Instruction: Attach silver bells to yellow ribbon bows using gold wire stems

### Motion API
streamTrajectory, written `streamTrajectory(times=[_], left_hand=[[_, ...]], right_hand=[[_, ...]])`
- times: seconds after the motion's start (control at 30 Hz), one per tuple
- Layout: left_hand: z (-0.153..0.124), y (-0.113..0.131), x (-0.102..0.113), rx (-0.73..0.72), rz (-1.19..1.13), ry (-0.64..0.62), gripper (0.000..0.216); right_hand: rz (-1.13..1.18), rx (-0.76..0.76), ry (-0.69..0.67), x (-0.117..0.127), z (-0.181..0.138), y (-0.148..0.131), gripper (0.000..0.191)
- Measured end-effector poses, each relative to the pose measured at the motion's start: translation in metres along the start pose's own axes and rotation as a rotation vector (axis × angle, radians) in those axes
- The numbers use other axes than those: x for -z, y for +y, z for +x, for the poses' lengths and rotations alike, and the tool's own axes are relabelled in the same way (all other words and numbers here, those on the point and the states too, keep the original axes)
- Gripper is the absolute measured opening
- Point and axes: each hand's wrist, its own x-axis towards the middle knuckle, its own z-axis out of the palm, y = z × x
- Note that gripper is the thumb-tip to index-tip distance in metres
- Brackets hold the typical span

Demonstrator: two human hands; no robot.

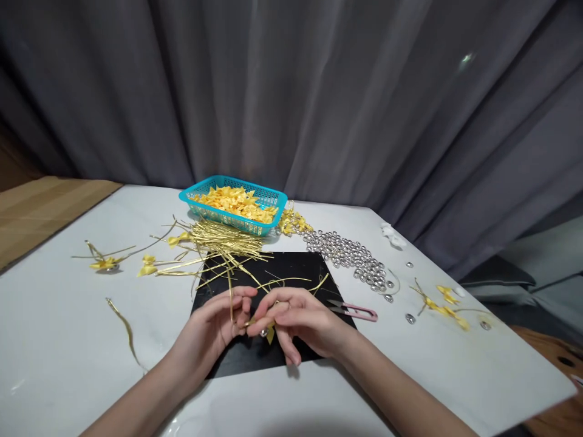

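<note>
Over the black mat, my left hand (223, 312) and my right hand (294, 318) meet, fingertips almost touching. A thin gold twist tie (231, 297) rises from between my left fingers, which are closed on it. My right thumb and forefinger pinch a small yellow ribbon bow (270, 335); most of it is hidden behind the fingers. A shiny silver bell-like piece (263, 332) shows just below the pinch, beside the ribbon. Beneath both hands lies the black mat (246, 358), with loose gold ties across its far part.
Behind the mat are a pile of gold ties (223, 238) and a blue basket (186, 195) of yellow bows. Silver pieces (346, 252) spread to the right, near pink-handled thread snips (364, 313). Bows with ties (439, 308) lie far right; a loose gold strip (125, 325) lies left.
</note>
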Motion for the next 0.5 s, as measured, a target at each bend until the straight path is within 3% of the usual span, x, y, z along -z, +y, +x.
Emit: streamTrajectory(times=[0.1,0.23,0.37,0.5], left_hand=[[-0.002,0.003,-0.002,0.062,-0.111,-0.013,0.013],[-0.006,0.005,-0.01,0.14,-0.177,-0.016,0.038],[-0.011,0.006,-0.018,0.2,-0.303,0.066,0.039],[-0.014,0.006,-0.021,0.159,-0.301,0.162,0.033]], right_hand=[[0.023,0.091,0.089,-0.001,0.003,0.004,0.022],[0.057,0.176,0.203,-0.001,0.007,0.008,0.02],[0.128,0.178,0.258,-0.001,0.008,0.011,0.02],[0.223,0.177,0.278,-0.002,0.006,0.011,0.019]])
